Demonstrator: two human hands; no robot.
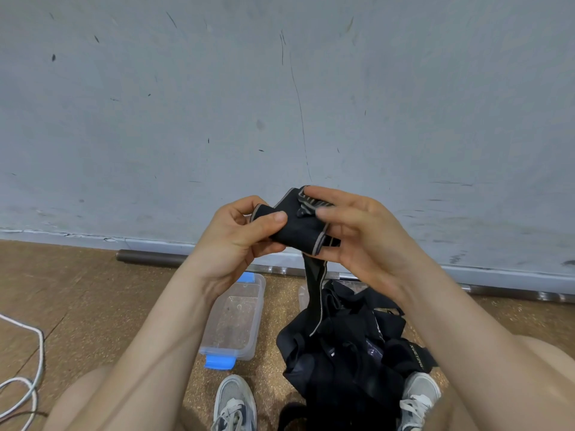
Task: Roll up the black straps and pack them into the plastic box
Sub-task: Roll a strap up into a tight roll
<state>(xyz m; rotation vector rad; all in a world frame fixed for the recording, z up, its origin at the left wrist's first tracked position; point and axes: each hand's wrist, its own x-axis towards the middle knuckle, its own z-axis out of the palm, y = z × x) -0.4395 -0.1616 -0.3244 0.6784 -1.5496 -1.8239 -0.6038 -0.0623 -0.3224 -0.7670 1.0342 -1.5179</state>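
Black half-rolled strap (295,231) is pinched by left hand (236,241) and right hand (364,241); piled strap (417,356) reads "XUEYIN".

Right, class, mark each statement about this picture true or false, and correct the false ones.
1. The left hand and right hand both hold a partly rolled black strap. True.
2. The plastic box already contains rolled straps. False: no straps are in it.
3. The strap's loose end hangs down to the pile of black straps on the floor. True.
4. The white cable lies on that pile. False: it lies on the floor, apart, far left.
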